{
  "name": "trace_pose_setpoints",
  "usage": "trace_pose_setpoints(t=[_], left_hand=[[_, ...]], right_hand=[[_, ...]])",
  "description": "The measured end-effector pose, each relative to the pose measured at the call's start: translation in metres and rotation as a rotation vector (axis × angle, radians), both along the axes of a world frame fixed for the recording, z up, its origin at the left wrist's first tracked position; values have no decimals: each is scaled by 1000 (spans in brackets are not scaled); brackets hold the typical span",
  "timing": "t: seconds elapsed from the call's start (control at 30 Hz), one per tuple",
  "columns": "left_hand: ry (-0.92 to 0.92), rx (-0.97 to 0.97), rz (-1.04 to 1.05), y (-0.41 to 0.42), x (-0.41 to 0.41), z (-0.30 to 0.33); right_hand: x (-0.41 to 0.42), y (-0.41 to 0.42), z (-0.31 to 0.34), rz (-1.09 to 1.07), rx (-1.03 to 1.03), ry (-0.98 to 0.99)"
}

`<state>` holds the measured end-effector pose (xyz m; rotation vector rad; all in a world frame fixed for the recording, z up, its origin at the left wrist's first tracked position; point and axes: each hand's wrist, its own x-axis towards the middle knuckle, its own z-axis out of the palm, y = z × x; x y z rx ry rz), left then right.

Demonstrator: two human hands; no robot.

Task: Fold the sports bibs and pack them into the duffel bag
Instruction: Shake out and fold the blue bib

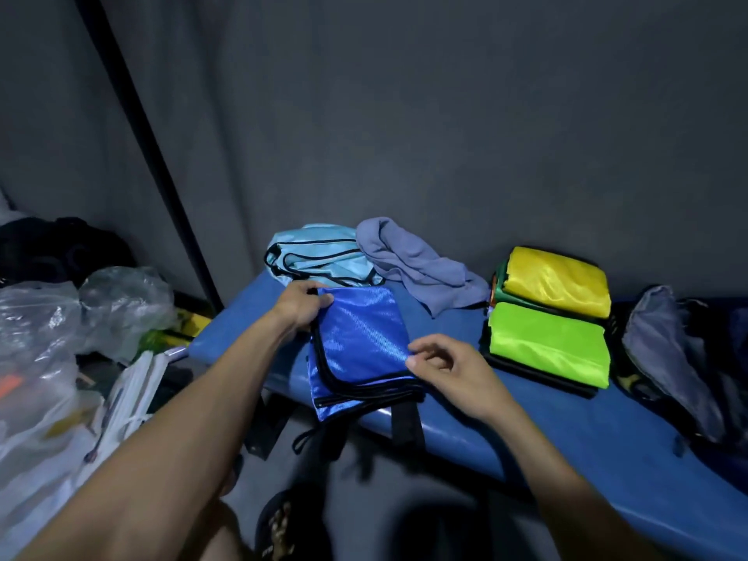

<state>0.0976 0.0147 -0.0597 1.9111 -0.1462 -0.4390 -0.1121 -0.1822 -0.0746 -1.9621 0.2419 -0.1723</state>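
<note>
Holding the royal blue bib [360, 338] flat on the blue desk [526, 431], the left hand [299, 307] grips its far left corner, fingers [319, 302] curled over the black-trimmed edge. The right hand [449, 370] hovers at the bib's right edge with its fingers [423, 352] loosely bent and the thumb just touching the fabric; whether it truly pinches anything cannot be told. This bib is folded into a rough rectangle, several black-edged layers showing along the side nearest the person, and part of it hangs over the desk's front lip. Beyond the left fingers lies a light blue bib [319, 253], still loose, with a grey cloth [417, 265] beside it. To the right of the right fingers sits a stack of folded bibs, lime green [550, 344] in front and yellow [558, 283] behind. No duffel bag can be picked out with certainty; dark bundles at the far left and far right might be it. The fabric looks slick, so the likeliest trouble is the layers sliding apart if the left grip lets go before the right hand presses down, or the overhanging part dragging the bundle off the desk.
</note>
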Motion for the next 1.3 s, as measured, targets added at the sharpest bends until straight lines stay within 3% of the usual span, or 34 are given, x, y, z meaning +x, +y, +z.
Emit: trace_pose_setpoints(t=[0.13, 0.63, 0.8, 0.9, 1.07, 1.13, 1.2, 1.3], left_hand=[[-2, -25, 23, -3, 0, -2], [-3, -7, 71, -6, 0, -8], [-84, 48, 51, -7, 3, -12], [-259, 189, 14, -6, 1, -11], [-733, 576, -172, 0, -8, 5], [-839, 443, -313, -1, -20, 17], [-822, 273, -509, -7, -41, 26], [-759, 215, -800, -16, -72, 27]], right_hand=[[-18, 4, -5, 153, -212, -48], [-21, 23, -17, -136, -210, -298], [-25, 25, -18, -129, -329, -304], [-31, 21, -15, -101, -428, -263], [-58, 24, -9, -5, -640, -170], [-70, 27, -10, 39, -794, -150], [-79, 31, -15, 35, -937, -144], [-85, 44, -28, 6, -1085, -135]])
